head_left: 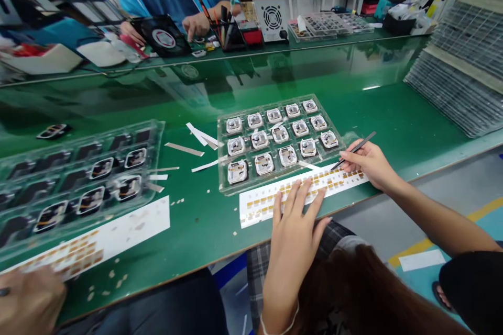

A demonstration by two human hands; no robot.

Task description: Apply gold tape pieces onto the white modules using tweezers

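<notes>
At the bottom left edge is what looks like my right hand (31,298), blurred and partly cut off, with its fingers curled. A small dark piece shows at its left side; I cannot make out what it is. Beside and under this hand lies a white sheet with amber stickers (147,220). Behind the sheet is a clear plastic tray (157,138), with square watch-like housings (92,200) in several pockets and dark bare pockets elsewhere. One loose housing (54,131) lies beyond the tray. My left hand is out of view.
To the right, a co-worker's hand (294,230) lies on another sticker sheet (247,212); their other hand (367,162) holds tweezers (359,145). A second filled tray (222,180) and paper strips (184,149) lie nearby. Another person works across the bench. Wire racks (451,73) stand right.
</notes>
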